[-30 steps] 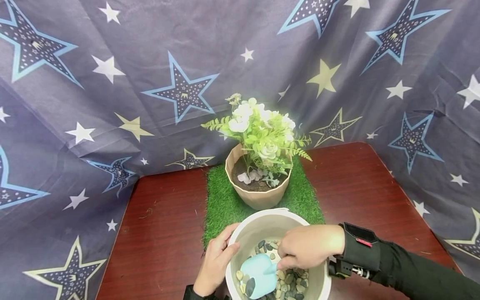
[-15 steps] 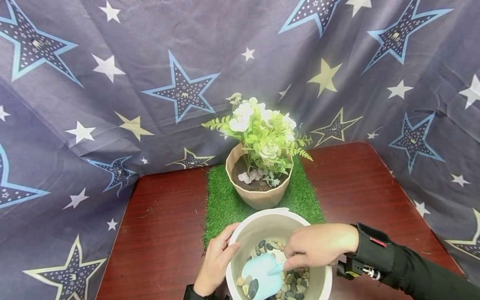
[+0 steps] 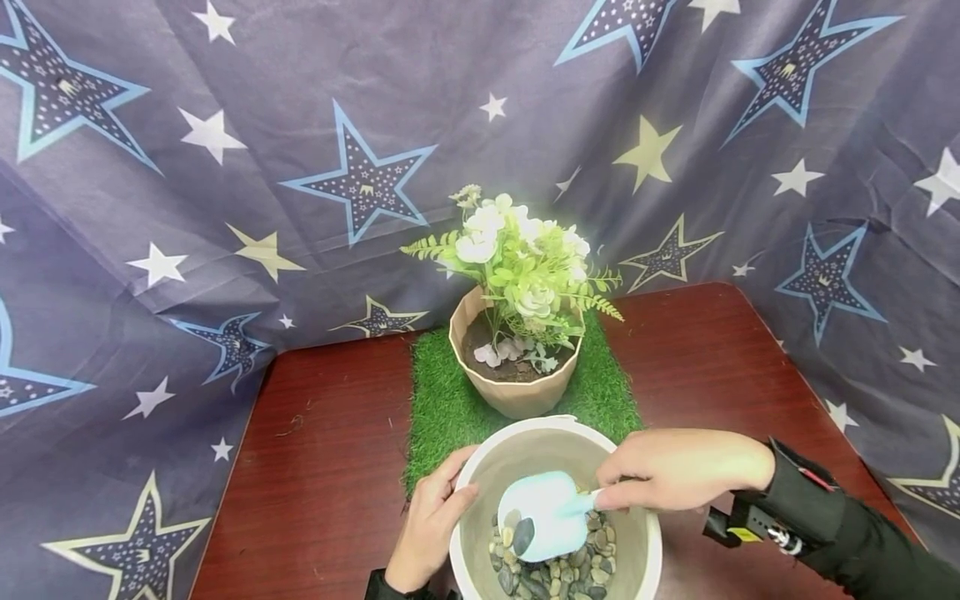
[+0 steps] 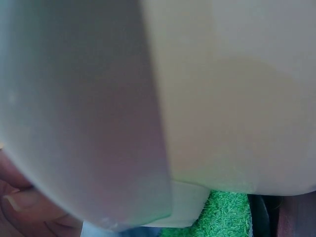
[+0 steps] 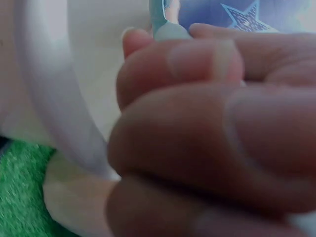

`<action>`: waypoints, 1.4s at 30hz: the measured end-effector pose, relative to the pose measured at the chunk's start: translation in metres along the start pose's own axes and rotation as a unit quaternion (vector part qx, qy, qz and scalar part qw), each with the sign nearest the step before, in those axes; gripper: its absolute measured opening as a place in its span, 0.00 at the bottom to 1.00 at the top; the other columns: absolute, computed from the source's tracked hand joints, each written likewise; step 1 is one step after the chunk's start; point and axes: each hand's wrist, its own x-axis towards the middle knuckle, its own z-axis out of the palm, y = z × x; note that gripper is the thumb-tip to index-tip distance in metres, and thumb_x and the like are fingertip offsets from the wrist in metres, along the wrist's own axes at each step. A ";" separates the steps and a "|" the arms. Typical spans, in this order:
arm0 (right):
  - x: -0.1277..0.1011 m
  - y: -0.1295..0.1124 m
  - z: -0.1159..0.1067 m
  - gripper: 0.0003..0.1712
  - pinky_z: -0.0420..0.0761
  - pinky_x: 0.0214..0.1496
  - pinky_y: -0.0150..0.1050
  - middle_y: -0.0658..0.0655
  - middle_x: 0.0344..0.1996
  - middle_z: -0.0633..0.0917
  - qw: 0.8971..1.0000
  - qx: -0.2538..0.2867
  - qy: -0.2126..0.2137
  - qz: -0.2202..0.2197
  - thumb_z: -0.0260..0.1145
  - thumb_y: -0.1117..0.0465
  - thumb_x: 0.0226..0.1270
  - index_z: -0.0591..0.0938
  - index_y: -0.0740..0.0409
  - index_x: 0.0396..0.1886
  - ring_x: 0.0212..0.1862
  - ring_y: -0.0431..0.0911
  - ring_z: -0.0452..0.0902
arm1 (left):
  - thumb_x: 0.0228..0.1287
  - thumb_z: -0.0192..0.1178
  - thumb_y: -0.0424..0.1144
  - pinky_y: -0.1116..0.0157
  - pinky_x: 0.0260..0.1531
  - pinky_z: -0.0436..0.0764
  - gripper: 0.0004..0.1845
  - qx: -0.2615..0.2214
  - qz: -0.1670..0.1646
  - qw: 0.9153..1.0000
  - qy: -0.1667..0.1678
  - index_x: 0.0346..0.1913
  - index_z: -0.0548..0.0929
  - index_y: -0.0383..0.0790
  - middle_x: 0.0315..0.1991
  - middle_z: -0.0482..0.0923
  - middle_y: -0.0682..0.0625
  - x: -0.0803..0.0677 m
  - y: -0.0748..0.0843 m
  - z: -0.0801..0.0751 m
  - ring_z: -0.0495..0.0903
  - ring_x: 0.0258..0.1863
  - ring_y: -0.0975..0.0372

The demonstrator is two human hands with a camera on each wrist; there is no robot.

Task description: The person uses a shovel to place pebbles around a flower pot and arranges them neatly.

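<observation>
Centrally, at the near edge of the red-brown bench [image 3: 330, 467], stands a pale round bucket [image 3: 480, 467], taken as the landmark for all that follows. Inside it, on the bottom, lies a bed of mixed grey, tan and dark pebbles [image 3: 558, 571]. Above the pebbles, within the bucket's rim, a light blue plastic trowel [image 3: 543, 514] is held with its blade pointing to the bucket's left wall; one dark stone [image 3: 522, 536] and a few small ones lie on the blade's lower edge. The right hand [image 3: 678, 468] reaches over the bucket's right rim, its fingers [image 5: 197, 64] curled and pressed together, pinching the trowel's short handle; a dark sleeve and a black wrist strap follow behind it. The left hand [image 3: 431, 525] is set against the bucket's outer left wall, its fingers [image 3: 450, 467] curved along the rim and holding it; the left wrist view shows little beyond that wall up close, blurred. Directly beyond the bucket, a square of artificial grass mat [image 3: 442, 408] lies on the bench, with the bucket's far rim overlapping its near edge. On the mat, just beyond the bucket, stands a beige faceted flowerpot [image 3: 517, 396] filled with dark soil, bearing an artificial plant [image 3: 525, 267] with white blooms and green fern sprigs. Behind and to both sides of the bench hangs a grey-blue cloth backdrop [image 3: 225, 167] printed with stars.
</observation>
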 end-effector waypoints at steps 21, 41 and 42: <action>-0.058 0.037 -0.053 0.14 0.73 0.20 0.31 0.38 0.16 0.69 0.989 0.033 0.093 0.112 0.57 0.48 0.82 0.80 0.39 0.31 0.15 0.31 0.65 | 0.69 0.54 0.24 0.56 0.35 0.91 0.23 0.008 -0.002 1.000 0.009 0.65 0.79 0.40 0.47 0.87 0.35 0.000 -0.002 0.000 0.87 0.43 0.65; -0.069 0.132 -0.060 0.20 0.70 0.14 0.40 0.47 0.15 0.69 0.956 0.077 0.183 0.215 0.55 0.45 0.82 0.80 0.51 0.33 0.12 0.39 0.62 | 0.70 0.53 0.24 0.55 0.33 0.91 0.23 -0.016 -0.018 1.000 0.005 0.65 0.79 0.39 0.48 0.86 0.31 0.001 -0.003 0.002 0.88 0.43 0.65; -0.067 0.138 -0.058 0.20 0.70 0.14 0.39 0.47 0.15 0.69 0.955 0.080 0.186 0.217 0.55 0.45 0.82 0.80 0.51 0.33 0.12 0.39 0.62 | 0.70 0.53 0.24 0.55 0.33 0.91 0.23 -0.018 -0.021 1.000 0.006 0.65 0.79 0.39 0.48 0.87 0.31 0.001 -0.002 0.002 0.88 0.43 0.65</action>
